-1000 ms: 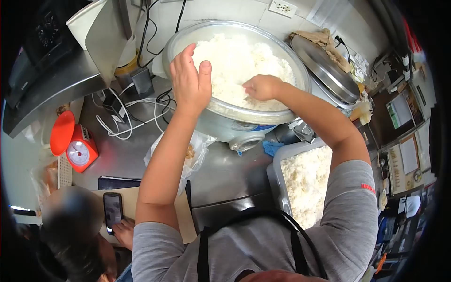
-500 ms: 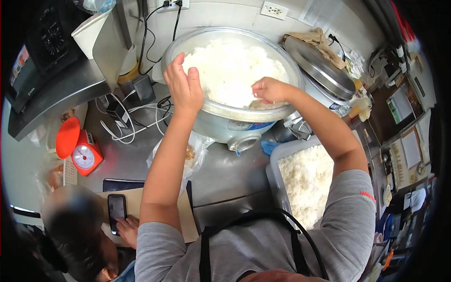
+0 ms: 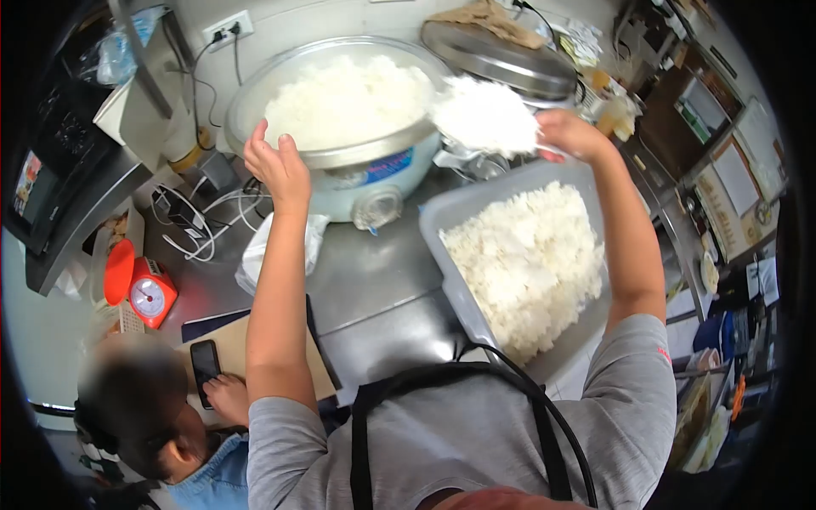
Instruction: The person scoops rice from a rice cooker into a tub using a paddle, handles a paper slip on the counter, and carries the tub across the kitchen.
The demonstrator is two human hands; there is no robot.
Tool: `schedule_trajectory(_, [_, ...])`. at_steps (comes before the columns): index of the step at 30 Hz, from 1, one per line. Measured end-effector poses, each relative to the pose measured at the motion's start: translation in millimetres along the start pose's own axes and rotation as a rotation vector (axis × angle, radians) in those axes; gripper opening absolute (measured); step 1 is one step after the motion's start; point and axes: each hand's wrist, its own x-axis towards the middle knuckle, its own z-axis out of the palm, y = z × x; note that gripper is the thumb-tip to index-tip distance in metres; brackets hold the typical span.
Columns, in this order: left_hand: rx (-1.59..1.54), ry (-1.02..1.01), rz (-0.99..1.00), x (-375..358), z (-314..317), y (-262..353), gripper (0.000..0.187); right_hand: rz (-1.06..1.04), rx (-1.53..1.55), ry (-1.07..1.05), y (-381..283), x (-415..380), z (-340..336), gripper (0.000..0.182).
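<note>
A large round cooker (image 3: pixel 365 183) full of white rice (image 3: pixel 353 98) stands near the wall. My left hand (image 3: pixel 279 170) rests at its near left rim, fingers apart and nothing held. To the right of the cooker, my right hand (image 3: pixel 571 136) is closed on the end of a scoop that is hidden under a heap of rice (image 3: pixel 486 116). This load hangs in the air beyond the far edge of a grey plastic tub (image 3: pixel 459 293), which holds a large pile of rice (image 3: pixel 531 263).
A round metal lid (image 3: pixel 501 59) with a brown cloth lies behind on the right. An orange scale (image 3: pixel 151 293), white cables (image 3: pixel 200 229) and a plastic bag (image 3: pixel 310 242) are on the left. Another person's hand (image 3: pixel 226 398) touches a phone (image 3: pixel 205 365).
My right hand has come out of the cooker and moved right with a heaped load of rice. The view has shifted right, showing more of the tub. My left hand remains at the cooker's rim.
</note>
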Motion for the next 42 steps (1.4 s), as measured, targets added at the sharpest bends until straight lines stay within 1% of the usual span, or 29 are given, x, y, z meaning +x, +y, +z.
schedule_trajectory(1, [-0.023, -0.014, 0.003, -7, 2, 13, 0.041, 0.024, 0.074, -0.052, 19, -29, -3, 0.011])
schedule_trajectory(2, [-0.050, -0.025, 0.009, -14, 6, 28, 0.041, 0.046, 0.145, -0.099, 35, -58, -6, 0.018])
schedule_trajectory(3, [-0.096, -0.046, 0.012, -24, 10, 43, 0.041, 0.109, 0.058, -0.009, 57, -81, -3, 0.022])
schedule_trajectory(5, [-0.125, -0.085, 0.079, -51, 19, 74, 0.042, 0.237, -0.121, 0.162, 108, -119, 14, 0.034])
schedule_trajectory(6, [-0.137, -0.098, 0.112, -65, 23, 88, 0.043, 0.287, -0.405, 0.218, 113, -135, 24, 0.037])
schedule_trajectory(7, [-0.219, -0.196, 0.111, -82, 27, 98, 0.047, 0.335, -0.689, 0.266, 111, -145, 39, 0.041])
schedule_trajectory(8, [-0.184, -0.286, 0.108, -99, 30, 107, 0.047, 0.381, -0.973, 0.308, 111, -153, 48, 0.044])
schedule_trajectory(9, [-0.145, -0.377, 0.107, -115, 32, 115, 0.048, 0.379, -0.879, 0.409, 114, -162, 49, 0.046])
schedule_trajectory(10, [-0.104, -0.469, 0.105, -131, 35, 120, 0.049, 0.390, -0.904, 0.411, 116, -173, 46, 0.042])
schedule_trajectory(11, [-0.075, -0.516, 0.009, -148, 38, 119, 0.052, 0.401, -0.928, 0.409, 113, -184, 40, 0.038])
schedule_trajectory(12, [-0.015, -0.541, -0.043, -159, 38, 124, 0.052, 0.413, -0.950, 0.405, 111, -195, 36, 0.035])
schedule_trajectory(14, [0.108, -0.597, -0.143, -179, 36, 132, 0.052, 0.404, -0.959, 0.327, 104, -214, 34, 0.032])
schedule_trajectory(15, [0.101, -0.595, -0.192, -189, 40, 126, 0.052, 0.397, -0.965, 0.290, 102, -218, 36, 0.031])
schedule_trajectory(17, [0.086, -0.577, -0.289, -203, 48, 110, 0.052, 0.514, -0.976, 0.098, 93, -209, 51, 0.028])
schedule_trajectory(19, [0.098, -0.591, -0.306, -199, 44, 121, 0.051, 0.407, -0.991, 0.088, 132, -183, 91, 0.024])
schedule_trajectory(20, [0.104, -0.593, -0.314, -196, 42, 126, 0.050, 0.407, -0.960, 0.110, 147, -167, 118, 0.022])
schedule_trajectory(21, [0.107, -0.595, -0.316, -197, 42, 125, 0.050, 0.406, -0.931, 0.134, 147, -158, 134, 0.021])
schedule_trajectory(24, [0.123, -0.603, -0.301, -198, 42, 120, 0.049, 0.351, -0.902, 0.122, 148, -155, 130, 0.020])
schedule_trajectory(27, [0.153, -0.638, -0.235, -194, 38, 129, 0.047, 0.523, -1.001, -0.060, 113, -153, 91, 0.021])
schedule_trajectory(28, [0.166, -0.653, -0.208, -194, 37, 131, 0.047, 0.535, -1.022, -0.020, 110, -152, 76, 0.020])
schedule_trajectory(29, [0.181, -0.667, -0.182, -193, 36, 132, 0.046, 0.562, -1.107, -0.024, 92, -150, 61, 0.021])
schedule_trajectory(31, [0.075, -0.578, -0.038, -186, 33, 134, 0.033, 0.459, -1.022, 0.125, 59, -144, 29, 0.024])
schedule_trajectory(33, [-0.069, -0.593, 0.053, -165, 23, 133, 0.023, 0.335, -1.000, 0.336, 35, -120, 6, 0.030])
schedule_trajectory(34, [-0.144, -0.601, 0.102, -150, 18, 131, 0.018, 0.329, -0.975, 0.396, 14, -104, 0, 0.031])
schedule_trajectory(35, [-0.230, -0.539, 0.102, -133, 15, 126, 0.012, 0.325, -0.950, 0.454, -3, -85, -5, 0.033])
schedule_trajectory(36, [-0.251, -0.491, 0.124, -114, 10, 120, 0.011, 0.202, -0.914, 0.503, -5, -63, -12, 0.034])
schedule_trajectory(38, [-0.294, -0.395, 0.168, -69, -3, 97, 0.009, 0.120, -1.010, 0.568, -31, -18, -11, 0.034])
schedule_trajectory(40, [-0.212, -0.270, 0.166, -25, -11, 64, 0.012, 0.041, -1.063, 0.622, -47, 32, -4, 0.035])
schedule_trajectory(42, [-0.119, -0.180, 0.152, 14, -16, 25, 0.019, 0.088, -1.066, 0.599, -61, 86, 8, 0.033])
